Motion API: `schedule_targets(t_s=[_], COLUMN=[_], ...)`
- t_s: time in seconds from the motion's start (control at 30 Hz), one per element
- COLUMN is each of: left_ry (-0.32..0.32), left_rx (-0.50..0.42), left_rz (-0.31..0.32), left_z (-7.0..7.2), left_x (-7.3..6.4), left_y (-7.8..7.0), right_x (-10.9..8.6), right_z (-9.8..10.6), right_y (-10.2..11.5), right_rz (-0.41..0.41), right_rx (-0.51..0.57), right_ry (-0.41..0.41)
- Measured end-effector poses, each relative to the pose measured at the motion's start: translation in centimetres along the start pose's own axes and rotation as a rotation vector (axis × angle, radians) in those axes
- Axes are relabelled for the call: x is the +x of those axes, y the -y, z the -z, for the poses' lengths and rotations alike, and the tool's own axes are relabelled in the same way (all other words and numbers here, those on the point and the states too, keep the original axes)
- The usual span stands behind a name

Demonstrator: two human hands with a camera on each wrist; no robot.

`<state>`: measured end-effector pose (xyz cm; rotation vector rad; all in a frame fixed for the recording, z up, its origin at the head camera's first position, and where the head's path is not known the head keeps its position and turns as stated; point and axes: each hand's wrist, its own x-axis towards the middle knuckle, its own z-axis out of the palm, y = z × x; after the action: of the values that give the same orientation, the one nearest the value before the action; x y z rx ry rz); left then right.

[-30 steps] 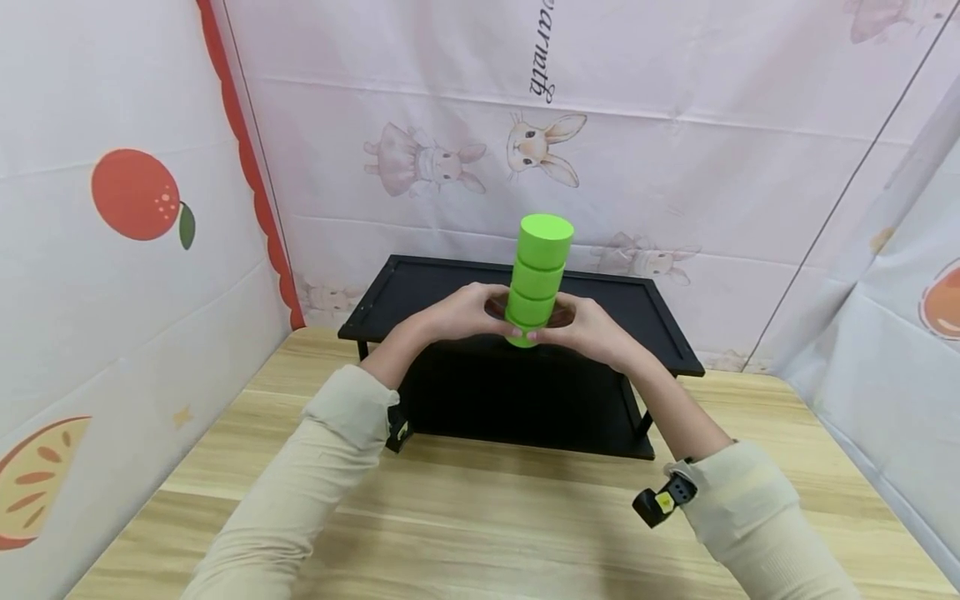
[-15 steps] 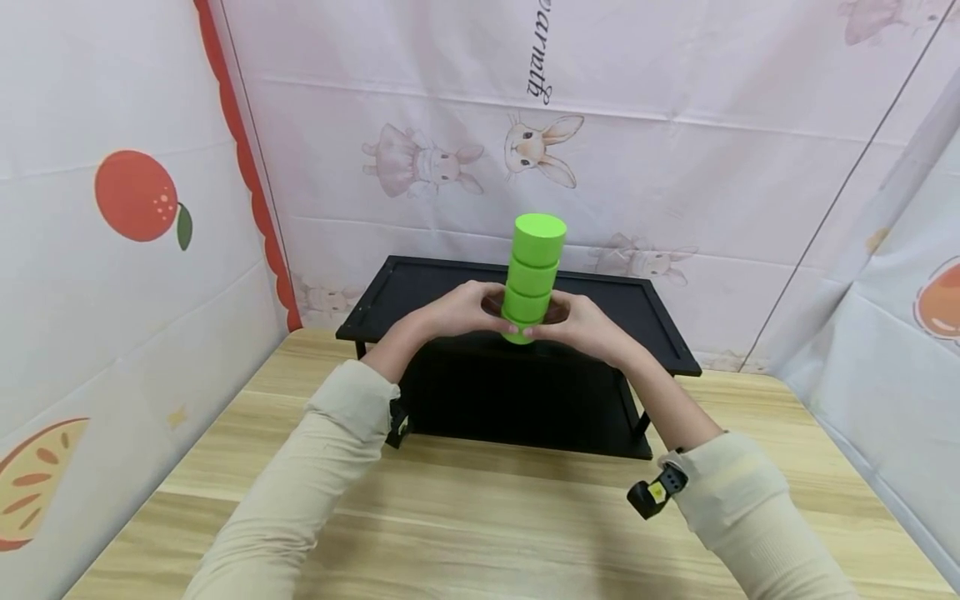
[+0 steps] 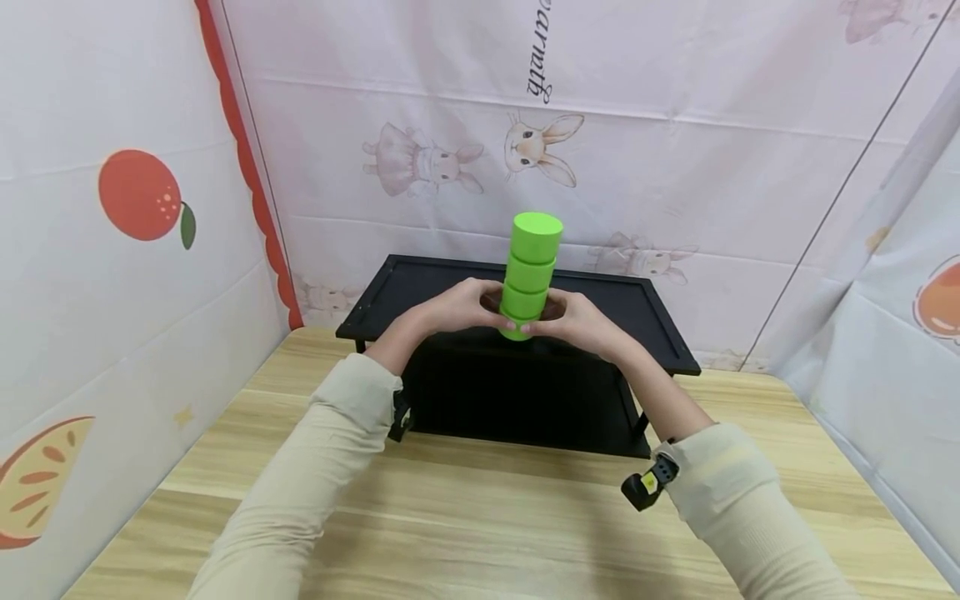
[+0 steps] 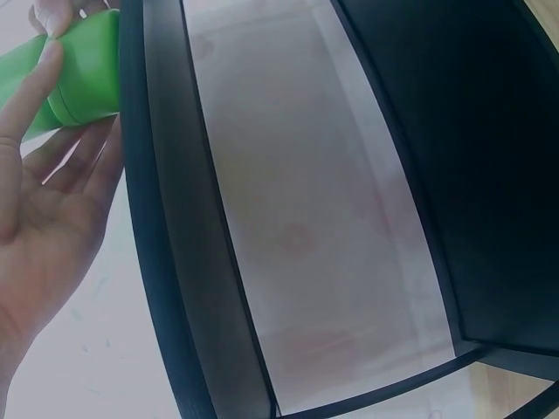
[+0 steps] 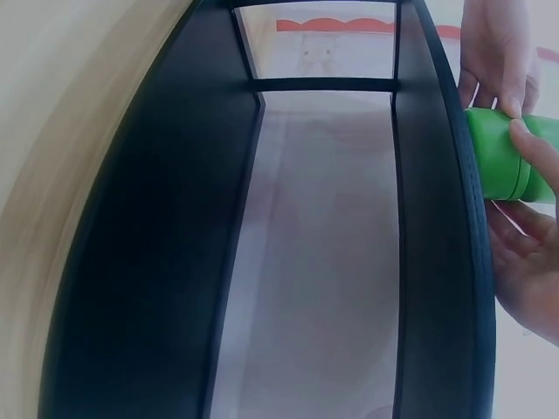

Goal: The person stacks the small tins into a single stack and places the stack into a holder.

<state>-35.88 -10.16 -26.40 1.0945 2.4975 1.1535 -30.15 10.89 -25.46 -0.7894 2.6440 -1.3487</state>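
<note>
A tall column of several bright green cylinders [image 3: 534,267] leans slightly at the front of the top of a black two-tier shelf [image 3: 637,317]. My left hand [image 3: 463,307] holds its lower part from the left, and my right hand [image 3: 583,325] grips it from the right. Both thumbs press the front of the lowest piece, their tips nearly meeting. Fingers wrap behind the column. In the left wrist view the green column [image 4: 92,70] stands right at the shelf top's edge, with the left hand [image 4: 48,218] around it. The right wrist view shows the right hand [image 5: 533,271] supporting the same green pieces [image 5: 496,157].
The shelf's lower board [image 3: 525,400] sits on a wood-grain table [image 3: 480,517], under the forearms. A pale cloth printed with rabbits [image 3: 675,167] hangs close behind the shelf. Fruit-printed cloth [image 3: 60,317] lines the left side, and another white cloth [image 3: 885,333] the right.
Both hands and the green column have shifted slightly left and a little up in the head view. Both hands keep their hold; the shelf stays in place.
</note>
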Motion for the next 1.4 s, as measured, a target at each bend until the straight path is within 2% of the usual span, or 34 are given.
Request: schedule_targets(t_s=[0.27,0.37,0.63,0.97,1.1,1.4], left_ry=[0.011,0.015,0.017,0.016,0.018,0.009], left_rx=[-0.017,-0.021,-0.046,-0.044,-0.044,-0.054], left_rz=[0.008,0.011,0.015,0.008,-0.003,0.023], left_z=[0.4,0.5,0.5,0.8,0.9,0.9], left_x=[0.4,0.5,0.8,1.4,1.6,2.0], left_y=[0.2,0.2,0.3,0.5,0.5,0.7], right_x=[1.9,2.3,2.5,2.7,3.1,3.4], right_z=[0.4,0.5,0.7,0.9,1.0,1.1], right_y=[-2.9,-3.2,-3.3,-3.1,-3.6,-3.5], right_rz=[-0.027,-0.027,-0.019,-0.009,-0.014,0.000], right_rx=[0.013,0.004,-0.040,-0.018,-0.026,-0.042], right_ry=[-0.001,0.000,-0.012,-0.009,-0.008,0.036])
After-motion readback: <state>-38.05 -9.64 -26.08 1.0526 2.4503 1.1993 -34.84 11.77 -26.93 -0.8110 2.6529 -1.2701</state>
